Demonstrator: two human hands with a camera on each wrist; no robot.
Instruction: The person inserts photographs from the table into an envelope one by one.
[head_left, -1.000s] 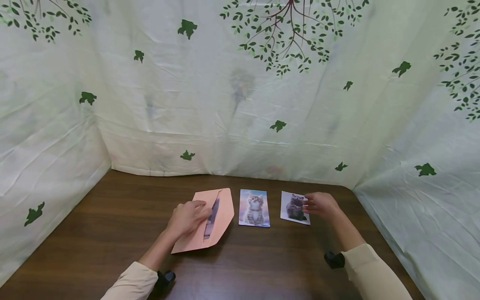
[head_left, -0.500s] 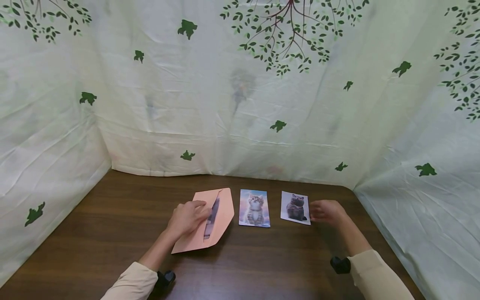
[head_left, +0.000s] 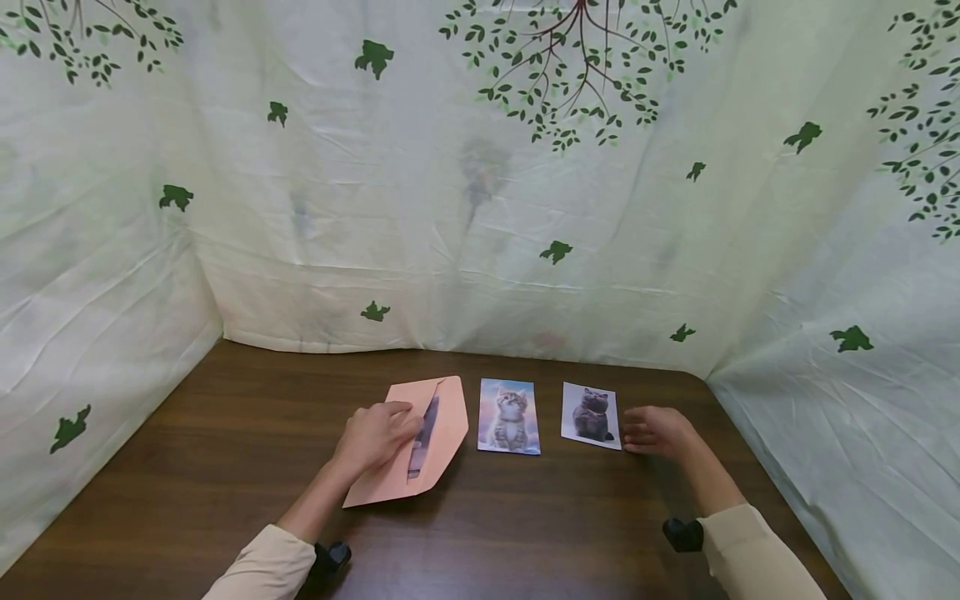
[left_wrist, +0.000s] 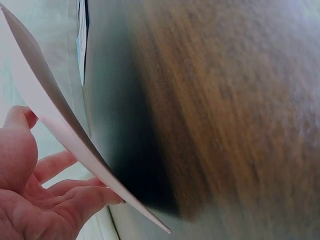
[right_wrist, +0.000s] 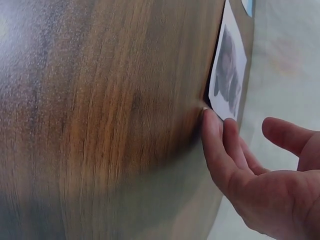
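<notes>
My left hand (head_left: 377, 435) holds a pink envelope (head_left: 451, 433), its flap pointing right. Through the slit shows part of a picture card (head_left: 423, 442) inside the envelope. In the left wrist view the envelope (left_wrist: 55, 107) tilts above the tabletop, with thumb and fingers at it. A card with a striped kitten (head_left: 510, 417) lies right of the envelope, and a white-bordered card with a dark grey cat (head_left: 592, 415) lies further right. Beside that card's right edge is my right hand (head_left: 658, 432), fingers loosely bent and holding nothing; the right wrist view has its fingertips close to the card's corner.
A brown wooden table (head_left: 525, 533) carries everything. Pale cloth (head_left: 420, 208) printed with leaves and branches hangs behind it and along both sides. A dark wrist device (head_left: 682, 535) sits by the right sleeve, another device (head_left: 333, 556) by the left.
My right hand has let go of the grey cat card and drawn away to the right; the card stays put. The left hand and envelope keep their place.
</notes>
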